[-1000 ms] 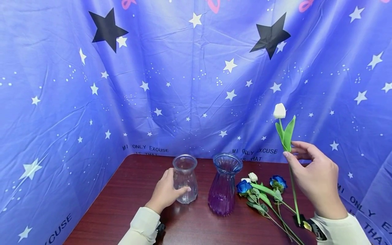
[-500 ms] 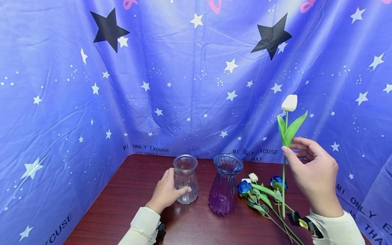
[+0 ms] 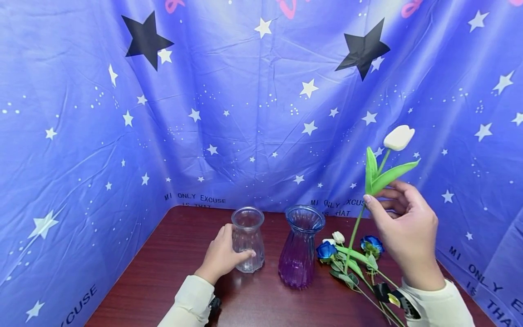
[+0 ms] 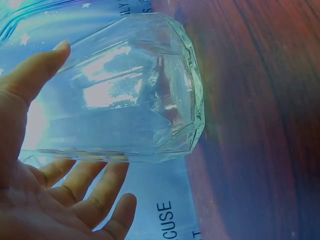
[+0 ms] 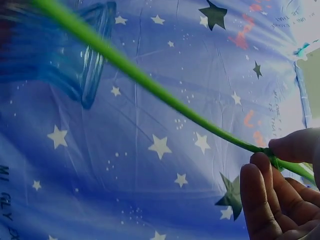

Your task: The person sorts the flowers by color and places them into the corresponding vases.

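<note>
My right hand (image 3: pixel 408 231) pinches a white tulip (image 3: pixel 399 137) between thumb and fingertips, just below its green leaves. The tulip is raised, its bloom leaning right and its stem (image 5: pixel 165 95) slanting down to the left. With thumb and fingers around its side, my left hand (image 3: pixel 222 254) holds a clear glass vase (image 3: pixel 250 240) that stands upright on the table. In the left wrist view the vase's faceted base (image 4: pixel 192 95) shows beyond the thumb. Between the hands stands a blue and purple glass vase (image 3: pixel 298 254), touched by neither.
On the dark red wooden table (image 3: pixel 163 281), right of the purple vase, lie blue roses (image 3: pixel 327 250) and white tulips (image 3: pixel 337 236) with crossing stems. A blue star-printed cloth (image 3: pixel 245 113) rises behind the table and at both sides.
The right hand has shifted slightly left, and the tulip has tilted so its bloom leans right and its stem end swings left. The left hand and both vases stay in place.
</note>
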`<state>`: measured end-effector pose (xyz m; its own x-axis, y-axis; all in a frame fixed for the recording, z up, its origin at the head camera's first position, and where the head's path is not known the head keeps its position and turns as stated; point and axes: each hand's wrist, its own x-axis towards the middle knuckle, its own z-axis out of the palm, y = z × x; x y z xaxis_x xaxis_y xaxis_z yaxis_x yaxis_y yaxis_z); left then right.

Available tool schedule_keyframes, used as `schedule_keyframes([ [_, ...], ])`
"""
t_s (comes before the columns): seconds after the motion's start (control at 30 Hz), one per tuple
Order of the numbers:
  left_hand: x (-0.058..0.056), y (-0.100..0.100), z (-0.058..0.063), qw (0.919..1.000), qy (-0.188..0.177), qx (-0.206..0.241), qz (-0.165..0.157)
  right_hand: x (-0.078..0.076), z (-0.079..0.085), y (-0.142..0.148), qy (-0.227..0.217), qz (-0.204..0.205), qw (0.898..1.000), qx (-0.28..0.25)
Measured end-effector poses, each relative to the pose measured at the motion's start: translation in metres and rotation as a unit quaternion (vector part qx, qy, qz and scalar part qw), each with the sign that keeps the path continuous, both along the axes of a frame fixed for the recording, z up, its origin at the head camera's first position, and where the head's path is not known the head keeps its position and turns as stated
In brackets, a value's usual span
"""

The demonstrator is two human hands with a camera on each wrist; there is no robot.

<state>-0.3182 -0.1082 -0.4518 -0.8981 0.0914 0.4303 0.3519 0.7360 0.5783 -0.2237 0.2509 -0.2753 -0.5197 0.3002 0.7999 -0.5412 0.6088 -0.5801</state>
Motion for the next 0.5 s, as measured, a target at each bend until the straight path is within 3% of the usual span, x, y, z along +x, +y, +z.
schedule_keyframes([
  [0.27,-0.001,0.0,-0.001,0.9995,-0.009,-0.03,0.007,-0.001,-0.004,-0.018,-0.004,0.0,1.0,0.018],
  [0.5,-0.004,-0.001,-0.003,0.999,-0.02,0.019,-0.034,-0.002,-0.006,-0.027,-0.009,-0.021,0.999,0.027],
])
